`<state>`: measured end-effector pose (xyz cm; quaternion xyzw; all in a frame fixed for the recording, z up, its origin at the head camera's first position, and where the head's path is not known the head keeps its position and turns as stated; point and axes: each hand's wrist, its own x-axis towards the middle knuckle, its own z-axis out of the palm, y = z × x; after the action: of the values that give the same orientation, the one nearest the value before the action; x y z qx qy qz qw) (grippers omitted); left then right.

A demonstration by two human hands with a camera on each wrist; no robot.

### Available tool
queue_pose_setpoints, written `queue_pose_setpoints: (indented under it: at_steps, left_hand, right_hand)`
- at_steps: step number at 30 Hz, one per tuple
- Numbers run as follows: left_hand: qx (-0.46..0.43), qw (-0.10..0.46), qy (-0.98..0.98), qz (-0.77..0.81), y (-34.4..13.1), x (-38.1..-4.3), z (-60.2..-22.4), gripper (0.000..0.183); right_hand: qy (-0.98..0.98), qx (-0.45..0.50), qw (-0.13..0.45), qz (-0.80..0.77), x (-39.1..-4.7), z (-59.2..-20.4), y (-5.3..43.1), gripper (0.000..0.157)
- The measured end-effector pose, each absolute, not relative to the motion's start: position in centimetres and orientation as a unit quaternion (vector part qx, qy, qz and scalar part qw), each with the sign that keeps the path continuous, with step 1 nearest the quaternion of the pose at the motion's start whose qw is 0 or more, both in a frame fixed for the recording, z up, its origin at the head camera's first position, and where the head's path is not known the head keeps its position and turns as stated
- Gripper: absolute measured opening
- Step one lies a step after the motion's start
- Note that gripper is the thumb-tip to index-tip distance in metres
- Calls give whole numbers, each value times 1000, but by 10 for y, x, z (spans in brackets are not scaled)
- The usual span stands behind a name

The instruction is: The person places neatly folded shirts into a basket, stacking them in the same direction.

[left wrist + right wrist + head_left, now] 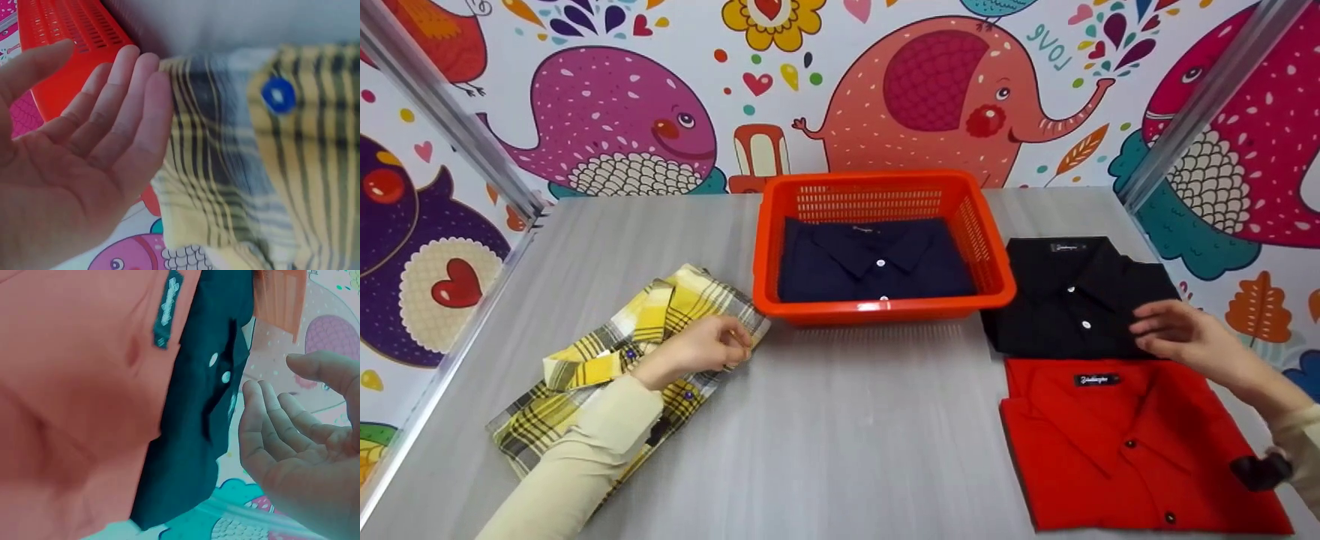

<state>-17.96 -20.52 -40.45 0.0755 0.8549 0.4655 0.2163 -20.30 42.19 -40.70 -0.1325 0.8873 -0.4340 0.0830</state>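
My left hand (701,349) hovers over the yellow plaid shirt (607,367), which lies folded at a slant on the left of the table. In the left wrist view its fingers are loosely bent, with nothing in the palm, beside the shirt's blue button (278,94). On the right, my right hand (1192,337) is over the right edge of a folded black shirt (1042,307), its fingers relaxed and holding nothing. Nearer me lies a folded red shirt (1080,465), its top edge against the black one. A folded navy shirt (832,270) rests inside the orange basket (885,309).
The basket stands at the back middle of the grey table (840,435). Behind it rises a wall printed with cartoon animals (855,112). Metal posts (1200,105) frame the back corners. A small black device (1260,471) sits at my right wrist, above the red shirt.
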Motion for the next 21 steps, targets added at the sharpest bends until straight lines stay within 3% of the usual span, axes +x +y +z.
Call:
queue_pose_setpoints:
  at_steps: [7,21]
  left_hand:
    - [74,227,846,477,-191,-183,-415,22]
    - [112,287,809,501,-126,-178,-435,16]
  right_hand:
    - [934,-68,95,-338,-189,-410,447,44]
    - [893,94,313,-311,-175,-425,487,89]
